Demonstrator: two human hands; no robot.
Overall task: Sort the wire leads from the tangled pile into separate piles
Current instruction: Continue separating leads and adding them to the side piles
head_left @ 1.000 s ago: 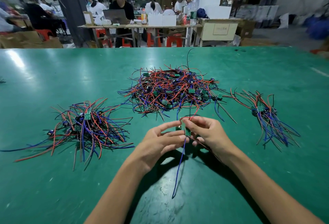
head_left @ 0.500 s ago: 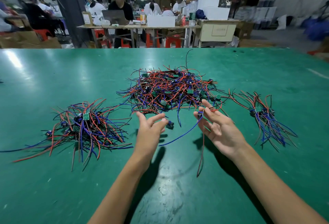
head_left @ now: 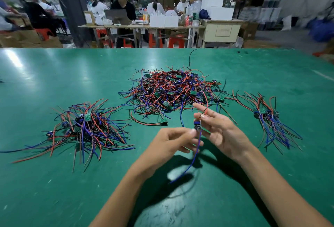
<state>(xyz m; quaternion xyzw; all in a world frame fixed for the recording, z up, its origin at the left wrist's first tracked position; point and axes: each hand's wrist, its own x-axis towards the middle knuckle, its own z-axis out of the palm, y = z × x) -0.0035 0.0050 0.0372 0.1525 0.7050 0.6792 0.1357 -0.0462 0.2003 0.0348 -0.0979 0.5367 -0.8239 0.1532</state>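
Head view | right hand pinched wire lead, other fingers spread | left hand curled, fingertips touching lead | tangled pile beyond

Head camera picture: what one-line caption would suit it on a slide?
Both hands, left hand and right hand, hold one wire lead above the green table, between the tangled pile and two sorted piles.

The tangled pile of red, blue and black leads lies mid-table; a loose pile lies to its left, a smaller bundle to its right.
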